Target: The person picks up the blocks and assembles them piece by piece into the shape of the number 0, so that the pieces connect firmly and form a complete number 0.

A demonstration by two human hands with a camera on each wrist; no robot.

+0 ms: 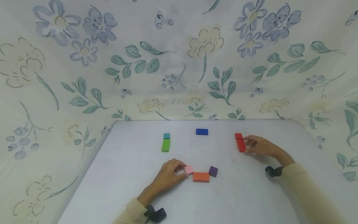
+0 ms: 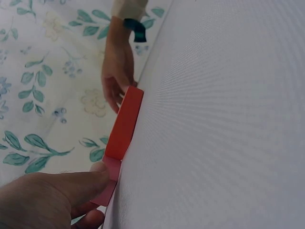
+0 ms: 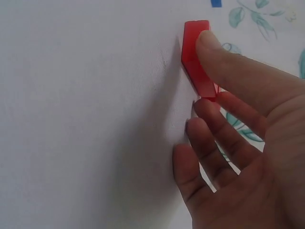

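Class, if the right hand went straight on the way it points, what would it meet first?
Most likely the long red block, right at the fingertips of the right hand; depth beyond is unclear.

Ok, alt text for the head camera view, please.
A person's left hand pinches a pink block beside an orange block, while their right hand touches two red blocks. Purple, green, teal and blue blocks also lie on the white table.

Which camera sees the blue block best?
The head view: the blue block shows whole there. The right wrist view catches only a bit, cut off at the top; the left wrist view doesn't show it.
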